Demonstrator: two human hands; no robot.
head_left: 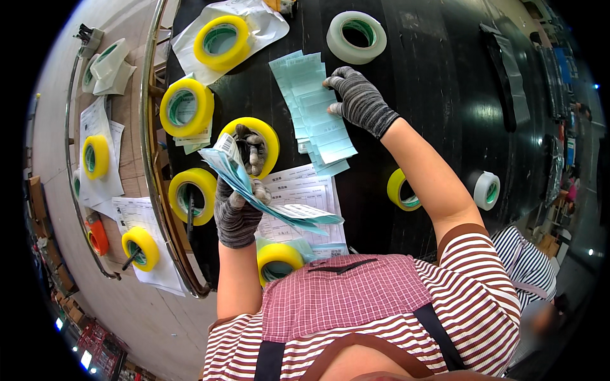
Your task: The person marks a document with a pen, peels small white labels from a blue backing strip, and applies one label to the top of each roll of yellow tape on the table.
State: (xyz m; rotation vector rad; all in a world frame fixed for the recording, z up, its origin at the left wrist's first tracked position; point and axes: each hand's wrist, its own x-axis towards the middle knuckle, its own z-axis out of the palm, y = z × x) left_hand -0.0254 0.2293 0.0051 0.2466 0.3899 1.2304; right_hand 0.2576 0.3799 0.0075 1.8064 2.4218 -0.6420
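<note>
In a grey knit glove, my left hand (237,221) is closed round a fanned bundle of printed label slips (234,171), white on their faces and light blue on their backs. Several pale-blue strips of labels (325,120) lie overlapping on the black tabletop. My right hand (361,101), also gloved with bare fingertips, reaches over their right edge; thumb and fingers are apart, with fingertips at the paper. Behind my left fingers lies a yellow roll of tape (272,141). Printed white sheets (298,190) are spread below the held bundle.
More yellow tape rolls (192,197) line the table's left side, one on a white plastic bag (267,25). A clear tape roll (356,38) sits at the far side. Left, a metal rail (147,95) borders a lower surface with papers. Another person's striped sleeve (524,263) shows at right.
</note>
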